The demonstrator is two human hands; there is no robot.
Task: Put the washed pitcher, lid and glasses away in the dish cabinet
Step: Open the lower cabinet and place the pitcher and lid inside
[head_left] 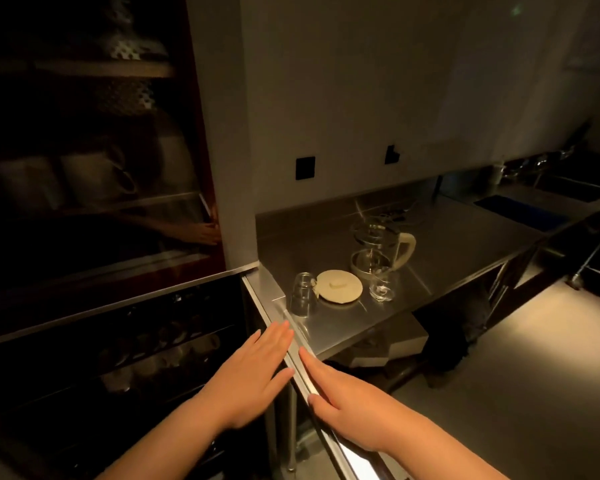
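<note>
Both hands are lying flat and empty, fingers straight: the left hand (253, 372) against the dark glass-fronted dish cabinet (118, 341), the right hand (347, 407) along its steel edge. Beyond the fingertips, on the stainless counter (465, 244), are standing the clear glass pitcher with cream handle (381, 247), round cream lid (339, 286) and two clear tumblers (302, 294), untouched. The door probably wants sliding fully open first, pressing evenly.
</note>
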